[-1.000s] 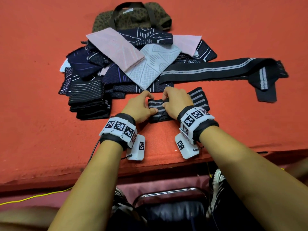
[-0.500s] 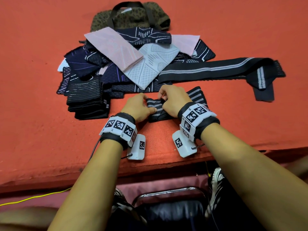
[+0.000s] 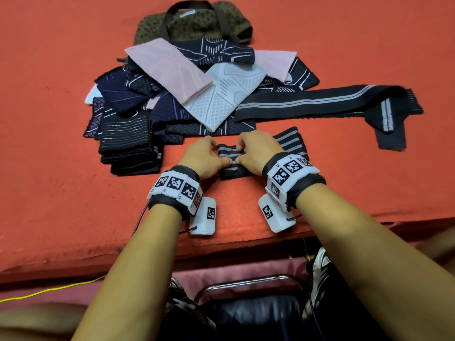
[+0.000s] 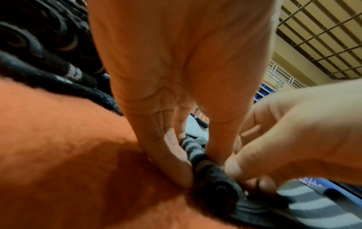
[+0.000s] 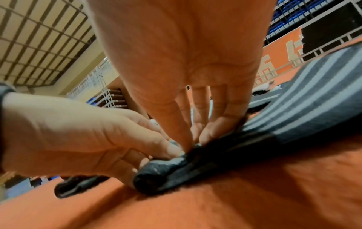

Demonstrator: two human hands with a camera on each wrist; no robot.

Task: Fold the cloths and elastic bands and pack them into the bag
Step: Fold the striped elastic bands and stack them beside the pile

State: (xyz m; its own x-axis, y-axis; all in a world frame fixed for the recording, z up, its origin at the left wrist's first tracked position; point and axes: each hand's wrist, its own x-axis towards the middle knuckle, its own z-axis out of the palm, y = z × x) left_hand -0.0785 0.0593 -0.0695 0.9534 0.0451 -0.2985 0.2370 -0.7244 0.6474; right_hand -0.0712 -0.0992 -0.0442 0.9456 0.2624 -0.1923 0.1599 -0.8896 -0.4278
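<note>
We see an orange felt-covered worktop (image 3: 61, 168), its front edge above a pink floor (image 3: 246, 270) with a yellow cable (image 3: 49, 291) and a chrome-framed chair (image 3: 248, 286). Overhead, a gridded ceiling (image 4: 323, 38); blue seats (image 5: 290, 14) beyond.

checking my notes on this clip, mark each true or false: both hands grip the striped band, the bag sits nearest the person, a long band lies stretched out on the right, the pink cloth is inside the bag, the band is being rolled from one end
1. Both hands grip the striped band: true; left hand and right hand pinch it.
2. The bag sits nearest the person: false; it lies at the far side, behind the pile.
3. A long band lies stretched out on the right: true.
4. The pink cloth is inside the bag: false; it lies on top of the pile.
5. The striped band is being rolled from one end: true; the wrist views show a roll.
</note>
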